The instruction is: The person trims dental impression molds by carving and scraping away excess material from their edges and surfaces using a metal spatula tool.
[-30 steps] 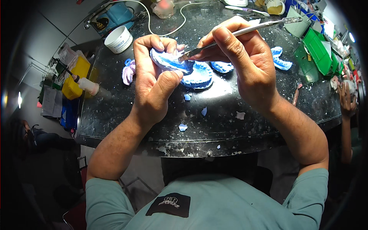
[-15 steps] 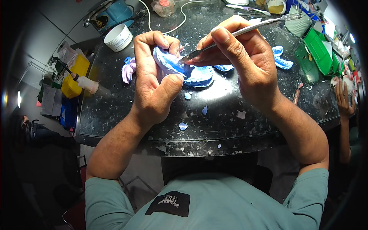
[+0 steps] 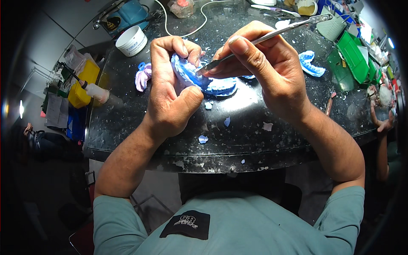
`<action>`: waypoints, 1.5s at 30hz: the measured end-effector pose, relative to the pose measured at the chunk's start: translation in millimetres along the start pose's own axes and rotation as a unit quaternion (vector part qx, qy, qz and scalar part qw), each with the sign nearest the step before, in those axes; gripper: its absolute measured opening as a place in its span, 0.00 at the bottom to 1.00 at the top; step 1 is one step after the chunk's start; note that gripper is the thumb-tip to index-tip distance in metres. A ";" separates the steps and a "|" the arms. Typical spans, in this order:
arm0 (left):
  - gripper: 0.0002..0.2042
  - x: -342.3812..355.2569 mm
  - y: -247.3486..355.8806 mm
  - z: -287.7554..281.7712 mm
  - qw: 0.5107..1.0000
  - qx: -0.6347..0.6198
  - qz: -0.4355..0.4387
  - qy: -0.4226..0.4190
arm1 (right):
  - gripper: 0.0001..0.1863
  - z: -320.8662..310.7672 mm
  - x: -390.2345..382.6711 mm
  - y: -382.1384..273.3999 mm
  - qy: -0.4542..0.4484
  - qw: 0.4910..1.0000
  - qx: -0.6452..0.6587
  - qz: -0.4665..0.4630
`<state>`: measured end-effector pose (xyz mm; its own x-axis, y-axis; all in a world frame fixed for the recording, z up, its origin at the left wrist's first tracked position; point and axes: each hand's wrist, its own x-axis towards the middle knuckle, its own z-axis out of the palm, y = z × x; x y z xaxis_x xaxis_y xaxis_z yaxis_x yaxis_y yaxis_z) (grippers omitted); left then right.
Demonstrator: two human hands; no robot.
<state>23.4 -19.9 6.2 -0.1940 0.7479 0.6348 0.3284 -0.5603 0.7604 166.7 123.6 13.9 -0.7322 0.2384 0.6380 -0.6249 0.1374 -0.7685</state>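
My left hand is closed round a blue dental mould piece, tilted, with its thumb at the near side and fingers curled over the top. My right hand grips a slim metal carving tool, its blade tip touching the blue piece. Another blue dental piece lies behind and below the held one. A blue horseshoe-shaped piece sits right of my right hand, and a pink-lilac piece lies left of my left hand. Small blue fragments are scattered in front of my hands.
The black worktop holds a white tub, a cable, a squeeze bottle, yellow bins, green trays and tools at the back. A co-worker's hand is at the right edge; another person is at the far left.
The blue piece in my left hand has tilted more upright, and the tool has shifted slightly on it. The co-worker's hand at the right has moved.
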 end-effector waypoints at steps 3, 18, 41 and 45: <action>0.27 -1.0 3.3 0.9 1.000 0.006 -0.016 0.004 | 0.10 1.3 0.0 1.5 -0.004 1.000 0.003 -0.002; 0.27 -1.3 -2.7 -2.4 0.998 0.060 0.012 -0.001 | 0.11 4.8 -2.8 1.1 0.016 0.999 0.027 0.035; 0.26 -2.3 -6.5 -2.7 0.999 -0.025 -0.027 0.003 | 0.10 8.9 -4.6 3.1 0.028 0.998 0.049 0.037; 0.24 -0.6 -5.5 -1.2 0.998 -0.064 -0.020 0.021 | 0.11 9.5 -5.5 2.6 0.028 0.996 0.081 0.023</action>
<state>20.6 -17.6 1.8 -0.2430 0.7563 0.6075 0.2001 -0.5737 0.7943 166.5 113.5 8.9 -0.7484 0.2942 0.5944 -0.6291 -0.0312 -0.7767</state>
